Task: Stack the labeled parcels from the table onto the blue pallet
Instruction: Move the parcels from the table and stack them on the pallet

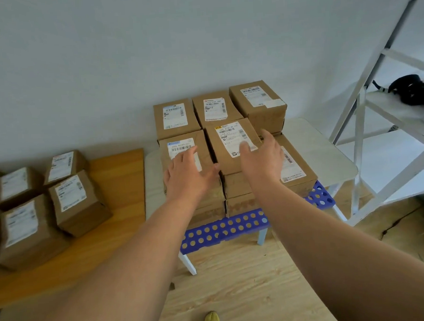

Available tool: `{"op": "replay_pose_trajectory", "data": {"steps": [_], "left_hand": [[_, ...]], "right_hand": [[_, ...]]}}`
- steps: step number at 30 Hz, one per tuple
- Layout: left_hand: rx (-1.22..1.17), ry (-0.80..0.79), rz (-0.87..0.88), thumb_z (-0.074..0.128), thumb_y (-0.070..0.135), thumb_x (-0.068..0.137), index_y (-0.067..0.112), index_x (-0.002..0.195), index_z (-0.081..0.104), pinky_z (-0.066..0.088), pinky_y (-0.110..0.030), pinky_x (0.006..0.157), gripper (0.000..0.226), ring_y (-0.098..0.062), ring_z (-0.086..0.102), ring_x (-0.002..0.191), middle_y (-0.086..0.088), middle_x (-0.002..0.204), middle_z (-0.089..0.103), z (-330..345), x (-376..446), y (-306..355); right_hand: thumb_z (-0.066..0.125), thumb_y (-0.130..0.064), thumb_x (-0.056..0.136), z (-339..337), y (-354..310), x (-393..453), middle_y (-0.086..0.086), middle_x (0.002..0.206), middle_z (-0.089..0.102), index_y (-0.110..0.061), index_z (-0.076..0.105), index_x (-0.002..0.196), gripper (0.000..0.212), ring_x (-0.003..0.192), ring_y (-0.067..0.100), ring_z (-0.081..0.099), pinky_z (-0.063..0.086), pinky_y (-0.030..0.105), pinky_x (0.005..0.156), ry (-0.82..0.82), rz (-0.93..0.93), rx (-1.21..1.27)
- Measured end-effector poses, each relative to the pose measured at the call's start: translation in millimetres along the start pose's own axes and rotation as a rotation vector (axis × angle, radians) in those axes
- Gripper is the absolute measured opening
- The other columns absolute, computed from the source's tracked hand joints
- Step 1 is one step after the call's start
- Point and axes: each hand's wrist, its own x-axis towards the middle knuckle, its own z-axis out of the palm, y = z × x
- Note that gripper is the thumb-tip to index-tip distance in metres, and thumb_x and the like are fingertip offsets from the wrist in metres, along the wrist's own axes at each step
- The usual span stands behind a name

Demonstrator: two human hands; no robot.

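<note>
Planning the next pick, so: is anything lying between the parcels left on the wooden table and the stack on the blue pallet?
Nothing visible does. The parcels sit on the wooden table, left of the blue pallet; only bare tabletop lies between.

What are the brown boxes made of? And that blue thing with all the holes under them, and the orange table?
The parcels look like plain brown cardboard, matte, with creased edges and white paper labels stuck on top. The blue pallet looks like moulded plastic: even colour, smooth, with neat round holes. The table seems to be wood or a wood-look board, orange-brown with a slight sheen; the view cannot settle which.
</note>
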Motion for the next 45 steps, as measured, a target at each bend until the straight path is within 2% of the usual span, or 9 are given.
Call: {"op": "replay_pose_trajectory", "data": {"steps": [4,11,15,19,21,26,29,37,45], "left_hand": [[0.019,0.067,-0.022,0.059,0.053,0.088,0.029,0.144,0.035,0.025,-0.042,0.111,0.065,-0.019,0.034,0.136,0.004,0.146,0.042,-31.8,-16.1,-17.8],[-0.003,0.193,-0.130,0.055,0.055,0.090,0.028,0.145,0.036,0.028,-0.045,0.114,0.064,-0.019,0.032,0.140,0.004,0.149,0.040,-102.2,-29.6,-85.0],[-0.052,0.229,-0.238,0.054,0.055,0.091,0.028,0.145,0.035,0.031,-0.049,0.112,0.064,-0.022,0.034,0.139,0.001,0.148,0.041,-149.7,-42.2,-153.5],[-0.046,0.300,-0.372,0.054,0.052,0.092,0.029,0.144,0.036,0.035,-0.049,0.110,0.060,-0.022,0.037,0.136,0.002,0.146,0.044,-205.9,-60.5,-246.3],[-0.046,0.335,-0.437,0.053,0.052,0.092,0.030,0.144,0.036,0.036,-0.049,0.109,0.059,-0.022,0.038,0.135,0.001,0.146,0.044,-237.7,-71.7,-297.4],[-0.075,0.405,-0.591,0.052,0.051,0.093,0.032,0.144,0.035,0.036,-0.049,0.108,0.058,-0.022,0.038,0.135,0.002,0.146,0.043,-311.5,-104.9,-411.8],[-0.103,0.437,-0.650,0.051,0.051,0.093,0.031,0.145,0.034,0.034,-0.050,0.110,0.058,-0.023,0.033,0.137,0.003,0.147,0.041,-351.9,-118.7,-464.2],[-0.270,0.571,-0.803,0.055,0.046,0.093,0.026,0.145,0.033,0.037,-0.049,0.108,0.060,-0.023,0.033,0.136,-0.002,0.146,0.039,-410.0,-114.1,-549.9],[-0.304,0.793,-0.979,0.057,0.042,0.092,0.022,0.148,0.029,0.041,-0.048,0.105,0.065,-0.023,0.039,0.133,-0.001,0.147,0.037,-461.5,-103.7,-632.0]], "right_hand": [[0.056,-0.031,0.094,25.2,-29.2,-33.4,-0.004,0.151,0.039,-0.025,0.035,0.147,0.057,0.142,0.016,0.029,0.029,0.044,0.116,-0.134,-0.079,0.124],[0.056,-0.032,0.094,74.1,-81.9,-95.8,-0.005,0.145,0.046,-0.027,0.039,0.146,0.055,0.135,0.017,0.040,0.038,0.043,0.110,-0.302,-0.208,0.132],[0.055,-0.035,0.094,126.3,-123.7,-146.4,-0.005,0.141,0.050,-0.026,0.042,0.144,0.052,0.133,0.018,0.043,0.038,0.042,0.110,-0.418,-0.309,0.101],[0.055,-0.031,0.096,197.8,-163.9,-216.0,-0.006,0.144,0.048,-0.025,0.043,0.143,0.050,0.133,0.014,0.044,0.037,0.032,0.109,-0.516,-0.355,0.102],[0.056,-0.028,0.096,238.0,-182.8,-257.7,-0.008,0.143,0.050,-0.026,0.045,0.142,0.047,0.132,0.012,0.044,0.036,0.027,0.103,-0.585,-0.360,0.112],[0.056,-0.033,0.097,332.2,-229.5,-353.7,-0.010,0.143,0.049,-0.032,0.043,0.142,0.047,0.130,0.013,0.046,0.040,0.027,0.095,-0.753,-0.341,0.118],[0.058,-0.033,0.096,372.1,-255.4,-392.3,-0.009,0.142,0.050,-0.033,0.045,0.141,0.047,0.130,0.015,0.047,0.044,0.033,0.099,-0.811,-0.335,0.117],[0.062,-0.035,0.093,459.0,-313.3,-439.6,-0.007,0.143,0.050,-0.029,0.043,0.142,0.053,0.130,0.015,0.047,0.038,0.027,0.089,-1.025,-0.354,0.132],[0.061,-0.046,0.091,556.5,-358.4,-467.8,-0.001,0.148,0.043,-0.027,0.037,0.145,0.062,0.132,0.024,0.044,0.040,0.039,0.099,-1.315,-0.233,0.076]]}}
